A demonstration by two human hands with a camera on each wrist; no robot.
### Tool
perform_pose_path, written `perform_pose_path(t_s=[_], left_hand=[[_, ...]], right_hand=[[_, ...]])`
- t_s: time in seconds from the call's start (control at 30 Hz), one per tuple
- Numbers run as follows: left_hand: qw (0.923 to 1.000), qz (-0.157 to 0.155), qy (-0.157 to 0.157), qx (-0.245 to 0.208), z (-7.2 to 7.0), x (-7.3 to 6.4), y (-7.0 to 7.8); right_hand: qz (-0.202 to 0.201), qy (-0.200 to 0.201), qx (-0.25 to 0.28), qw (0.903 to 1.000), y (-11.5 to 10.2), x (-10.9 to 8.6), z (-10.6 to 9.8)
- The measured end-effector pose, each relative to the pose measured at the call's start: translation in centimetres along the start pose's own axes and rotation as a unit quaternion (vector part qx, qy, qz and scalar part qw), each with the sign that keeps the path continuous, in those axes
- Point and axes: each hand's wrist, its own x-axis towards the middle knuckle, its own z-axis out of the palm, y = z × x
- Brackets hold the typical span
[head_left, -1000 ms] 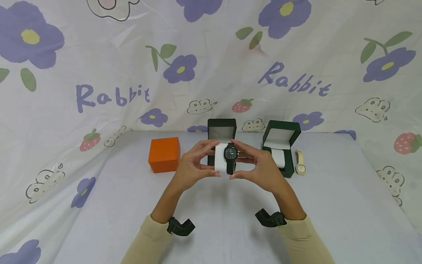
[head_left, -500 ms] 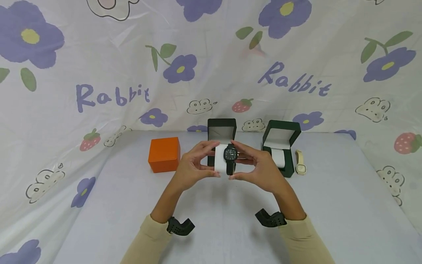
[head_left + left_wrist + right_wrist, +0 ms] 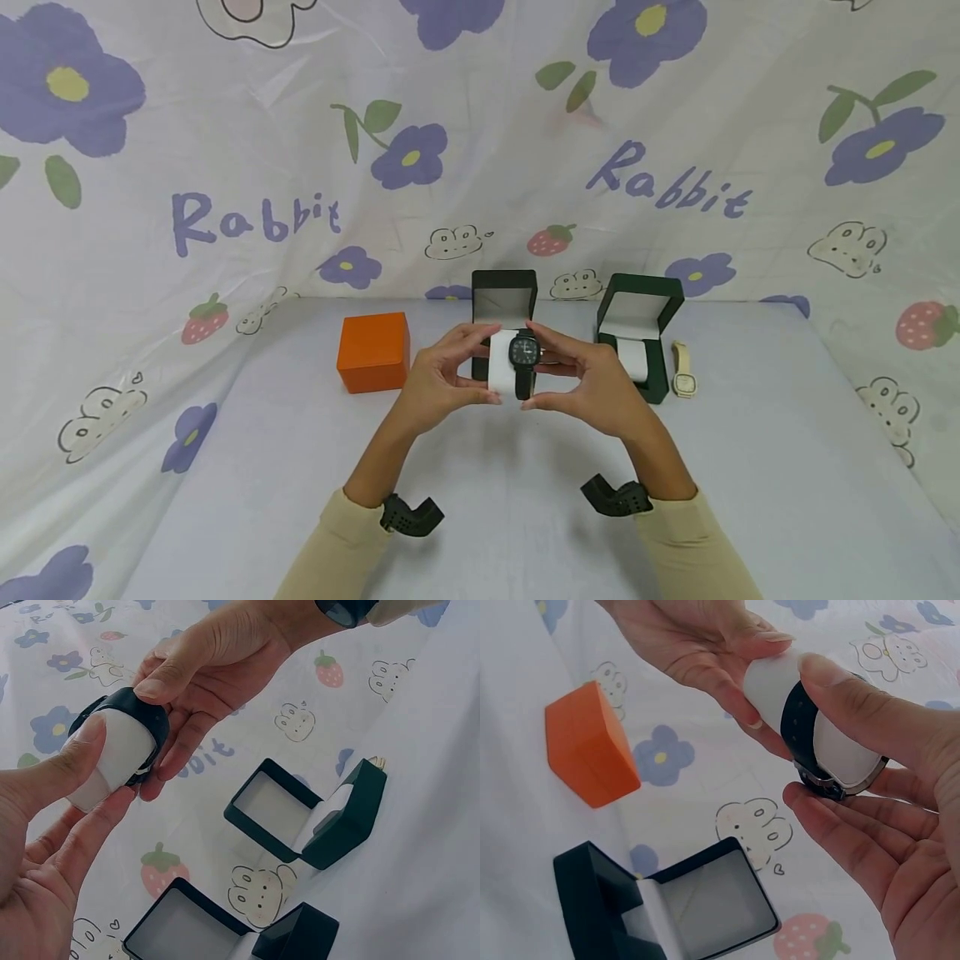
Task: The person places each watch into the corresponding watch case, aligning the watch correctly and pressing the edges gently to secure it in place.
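Both hands hold up a white watch cushion with a black wristwatch strapped round it, its square dark dial facing the head camera. My left hand pinches the cushion's bare left end between thumb and fingers. On the other side, my right hand grips the watch's strap end, thumb and fingertips at its lower and upper edges. The right wrist view shows the strap's buckle near the right fingertips. Just behind the hands stands a dark watch box with its lid up, its lower part partly hidden.
To the right, a second green watch box, lid raised, contains a white cushion. A gold watch lies beside it. An orange box sits at the left. Behind the table hangs a printed cloth.
The watch and cushion have sunk very slightly in the head view, with the upper fingers of both hands. Everything else stays in place.
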Motion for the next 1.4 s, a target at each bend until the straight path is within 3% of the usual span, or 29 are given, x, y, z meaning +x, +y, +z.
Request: perform_pose_path(t_s=[0.27, 0.6, 0.87, 1.2, 1.4], left_hand=[[0.9999, -0.008, 0.004, -0.005, 0.05, -0.07, -0.21], [0.9999, -0.01, -0.004, -0.011, 0.33, -0.13, -0.13], [0.9998, 0.021, -0.001, -0.002, 0.41, -0.02, 0.08], [0.9994, 0.025, -0.011, 0.02, 0.53, -0.08, -0.02], [0.9996, 0.022, -0.007, 0.016, 0.63, -0.01, 0.0]], right_hand=[[-0.001, 0.006, -0.013, 0.9999, 0.05, 0.05, 0.24], [0.003, -0.01, 0.016, 0.9998, -0.27, -0.05, 0.55], [-0.001, -0.002, 0.001, 1.0, -0.15, 0.07, 0.55], [0.042, 0.0, 0.071, 0.9966, -0.2, 0.25, 0.48], [0.044, 0.004, 0.073, 0.9964, -0.04, 0.23, 0.71]])
